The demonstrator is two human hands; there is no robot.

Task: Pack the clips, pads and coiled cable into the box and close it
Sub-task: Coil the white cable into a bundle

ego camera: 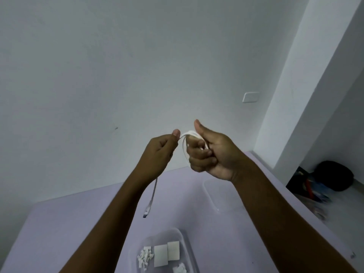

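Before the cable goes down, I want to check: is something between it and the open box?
Nothing visible blocks it. The cable, held in both hands, hangs above the box; only clips and pads lie inside.

Wall point(137, 66): plain white, fills upper frame.
Switch plate point(251, 97): white, right of centre.
Table point(59, 223): pale lilac, lower frame.
Recess point(334, 134): far right, dark bag point(334, 175) inside.
Light: dim, even.

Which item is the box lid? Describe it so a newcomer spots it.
Start at the lilac table. Beyond the open clear box holding white pads and clips, under the right forearm, a flat clear lid lies on the surface. Unlike the box, it is empty and nearly invisible, showing only a faint rounded outline.
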